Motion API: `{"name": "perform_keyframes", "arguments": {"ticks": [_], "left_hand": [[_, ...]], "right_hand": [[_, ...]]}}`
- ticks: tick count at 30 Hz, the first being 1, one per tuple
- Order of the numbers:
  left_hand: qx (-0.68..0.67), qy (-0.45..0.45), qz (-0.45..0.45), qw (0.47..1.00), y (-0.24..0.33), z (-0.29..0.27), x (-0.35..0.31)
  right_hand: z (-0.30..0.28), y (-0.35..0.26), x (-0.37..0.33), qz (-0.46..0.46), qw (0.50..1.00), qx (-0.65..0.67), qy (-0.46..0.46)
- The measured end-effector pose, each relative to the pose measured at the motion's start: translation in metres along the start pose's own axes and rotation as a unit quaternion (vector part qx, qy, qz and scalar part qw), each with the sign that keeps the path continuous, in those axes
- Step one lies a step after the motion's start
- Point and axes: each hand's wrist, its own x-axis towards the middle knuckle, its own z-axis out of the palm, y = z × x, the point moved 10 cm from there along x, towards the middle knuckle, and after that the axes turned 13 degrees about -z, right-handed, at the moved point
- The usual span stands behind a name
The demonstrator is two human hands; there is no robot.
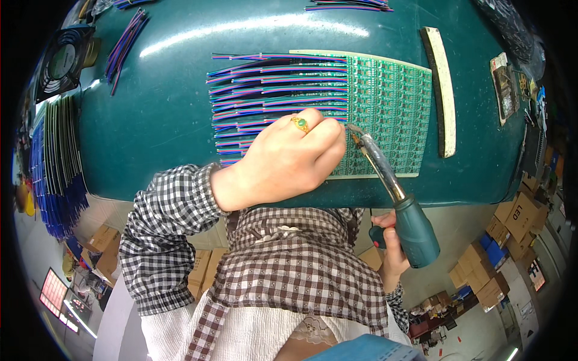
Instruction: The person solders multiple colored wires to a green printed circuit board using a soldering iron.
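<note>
A green sheet of small circuit boards (pixel 385 120) lies on the table, with rows of thin multicoloured wires (pixel 271 90) reaching left from about its middle. My left hand (pixel 295 150), wearing a ring with a green stone, rests over the lower wires with its fingers curled together. Its fingertips and whatever they pinch are hidden beneath it. My right hand (pixel 392 246) grips the dark green handle of a soldering iron (pixel 385 171) below the table's front edge. The iron slants up and left, its tip at the board close beside my left fingers.
A black fan (pixel 63 63) stands at the far left, near a loose wire bundle (pixel 126 48). Stacked wired boards (pixel 60 162) hang over the left edge. A pale curved strip (pixel 442 90) and a small grimy tray (pixel 504 87) lie right of the sheet on the green table (pixel 150 126).
</note>
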Motion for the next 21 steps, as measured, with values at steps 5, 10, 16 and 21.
{"name": "perform_keyframes", "arguments": {"ticks": [5, 10, 16, 21], "left_hand": [[-0.002, -0.001, 0.000, 1.000, -0.001, 0.000, -0.001], [0.007, 0.006, 0.004, 1.000, 0.000, 0.000, -0.002], [0.012, 0.006, 0.002, 1.000, 0.000, 0.000, 0.000], [-0.016, -0.024, 0.008, 1.000, 0.004, 0.004, 0.008]], "right_hand": [[-0.002, -0.003, 0.000, -0.014, 0.999, 0.025, 0.023], [-0.003, -0.004, 0.001, -0.027, 0.999, 0.025, 0.022], [-0.003, 0.005, 0.003, 0.060, 0.989, 0.122, 0.051], [-0.031, -0.004, 0.013, 0.021, 0.981, 0.131, 0.141]]}}
